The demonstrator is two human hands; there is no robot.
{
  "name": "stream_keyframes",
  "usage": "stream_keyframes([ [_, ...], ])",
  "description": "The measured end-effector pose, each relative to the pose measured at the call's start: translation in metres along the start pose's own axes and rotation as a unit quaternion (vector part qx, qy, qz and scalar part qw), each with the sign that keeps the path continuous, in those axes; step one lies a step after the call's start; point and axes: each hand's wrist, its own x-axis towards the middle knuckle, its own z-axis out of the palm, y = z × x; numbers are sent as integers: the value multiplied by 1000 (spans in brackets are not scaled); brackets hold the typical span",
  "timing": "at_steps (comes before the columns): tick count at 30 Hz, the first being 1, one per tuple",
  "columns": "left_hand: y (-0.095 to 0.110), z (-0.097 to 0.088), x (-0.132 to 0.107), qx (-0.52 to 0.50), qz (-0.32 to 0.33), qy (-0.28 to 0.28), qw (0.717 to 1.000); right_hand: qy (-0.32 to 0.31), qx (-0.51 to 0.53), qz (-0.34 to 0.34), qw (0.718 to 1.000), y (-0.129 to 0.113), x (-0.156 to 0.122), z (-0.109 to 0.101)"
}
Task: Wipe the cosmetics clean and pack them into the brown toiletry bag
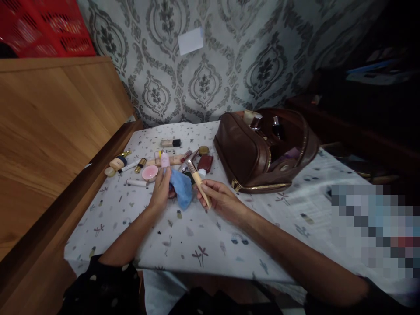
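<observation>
My right hand is closed round a slim beige cosmetic tube with a gold cap, which points up and to the left. My left hand grips a crumpled blue cloth right beside the tube. Just beyond my left fingers stand a small pink bottle and a round pink compact. More makeup lies behind: a foundation bottle with a black cap, a dark red tube and a small gold-lidded jar.
An open brown leather cosmetic bag with gold zip sits to the right on the table's patterned white cloth. A wooden bed frame runs along the left. Patterned wallpaper stands behind; a red crate sits top left.
</observation>
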Motion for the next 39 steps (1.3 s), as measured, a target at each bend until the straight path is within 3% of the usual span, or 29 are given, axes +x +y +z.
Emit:
stream_keyframes([
  [5,5,3,2,-140,-57,-15,988,-10,-6,2,1000,4,1,-1],
  [9,10,5,-1,-200,-75,-92,972,-6,-36,-5,999,6,3,-2],
  [13,11,11,-7,-221,-85,-158,959,-23,-129,-9,991,9,3,-3],
  [16,8,16,-10,-201,-75,-134,968,-33,-173,-9,984,11,3,-2],
  [21,7,18,-8,-181,-67,-72,979,-5,-157,-13,988,15,4,2],
  [25,7,16,-5,-158,-58,-75,983,22,-144,-25,989,13,2,2],
  [31,5,9,0,-130,-54,-62,988,1,-127,-28,991,9,-1,3],
  [34,2,6,1,-102,-53,-28,993,6,-124,-36,992,7,-3,5],
  [39,0,3,0,-27,1,54,998,12,-97,-57,994,7,-2,4],
])
